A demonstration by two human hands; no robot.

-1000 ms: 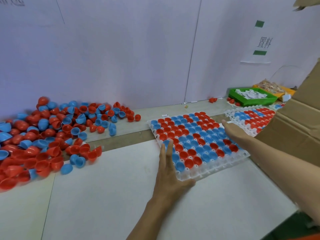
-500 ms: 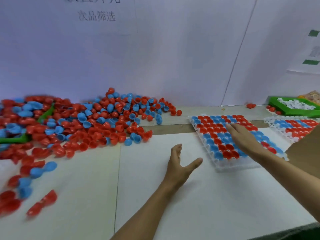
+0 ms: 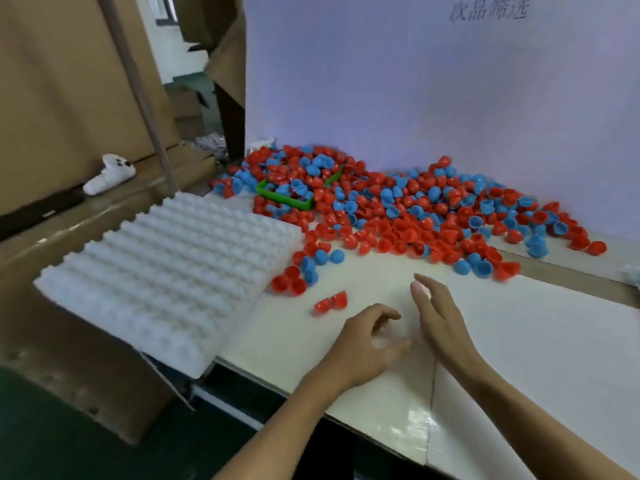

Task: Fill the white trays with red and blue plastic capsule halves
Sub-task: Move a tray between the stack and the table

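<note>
Hovering over white table (image 3: 519, 358), both hands' fingers (image 3: 424, 292) loose, empty; cardboard (image 3: 52, 81) behind.

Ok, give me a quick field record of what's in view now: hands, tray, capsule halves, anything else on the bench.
left hand: above the table, fingers loosely curled, holding nothing
right hand: beside the left, fingers straight, holding nothing
empty white tray: at the table's left end, overhanging the edge, no capsule halves in it
capsule halves: loose red and blue pile along the back wall, strays spilling forward
nearest strays: two red halves just ahead of the left hand
green bin: half buried in the pile
table: white top
</note>
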